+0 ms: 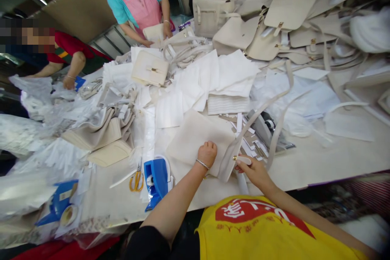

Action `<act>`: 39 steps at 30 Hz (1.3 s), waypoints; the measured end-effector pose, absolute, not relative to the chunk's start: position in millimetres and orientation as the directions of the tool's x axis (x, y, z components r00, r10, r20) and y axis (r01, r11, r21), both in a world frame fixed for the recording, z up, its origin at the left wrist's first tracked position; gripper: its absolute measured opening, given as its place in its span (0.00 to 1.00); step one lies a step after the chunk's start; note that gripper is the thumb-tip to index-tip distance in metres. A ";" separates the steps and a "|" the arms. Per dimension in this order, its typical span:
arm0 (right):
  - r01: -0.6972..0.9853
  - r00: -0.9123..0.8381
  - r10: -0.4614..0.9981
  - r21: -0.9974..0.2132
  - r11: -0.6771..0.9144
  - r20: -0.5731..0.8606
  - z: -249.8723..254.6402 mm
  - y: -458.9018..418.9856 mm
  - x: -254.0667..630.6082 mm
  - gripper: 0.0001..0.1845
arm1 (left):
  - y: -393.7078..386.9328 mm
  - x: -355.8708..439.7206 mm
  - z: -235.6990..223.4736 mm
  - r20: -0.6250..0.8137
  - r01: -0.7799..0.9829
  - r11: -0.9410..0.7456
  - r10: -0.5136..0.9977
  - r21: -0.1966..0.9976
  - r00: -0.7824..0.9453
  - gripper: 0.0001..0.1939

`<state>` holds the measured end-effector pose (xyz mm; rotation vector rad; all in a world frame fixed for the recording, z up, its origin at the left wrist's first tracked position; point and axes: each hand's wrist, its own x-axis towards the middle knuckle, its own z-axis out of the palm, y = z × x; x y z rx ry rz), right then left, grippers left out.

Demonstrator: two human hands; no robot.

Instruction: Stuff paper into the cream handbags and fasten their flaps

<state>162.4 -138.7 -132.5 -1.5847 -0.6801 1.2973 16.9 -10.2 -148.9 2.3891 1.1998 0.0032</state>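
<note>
A flat cream handbag (195,136) lies on the white table in front of me. My left hand (207,153), with a silver bracelet at the wrist, is closed in a fist and presses down on the bag's near edge. My right hand (254,169) pinches the end of the bag's cream strap (243,159) next to a small gold fitting (235,157). The strap (268,107) loops away across the table to the right.
Blue tape dispenser (156,178) and yellow scissors (137,179) lie left of my arm. Stacks of white paper (228,85) and piled cream bags (286,16) fill the far table. Three other people work along the far side; one wears a pink apron (143,2).
</note>
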 end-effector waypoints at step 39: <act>-0.136 0.216 0.881 -0.907 -0.400 -0.421 -132.2 -143.1 176.8 0.23 | -12.7 15.0 -165.3 -0.055 0.948 -0.236 0.966 0.216 0.253 0.06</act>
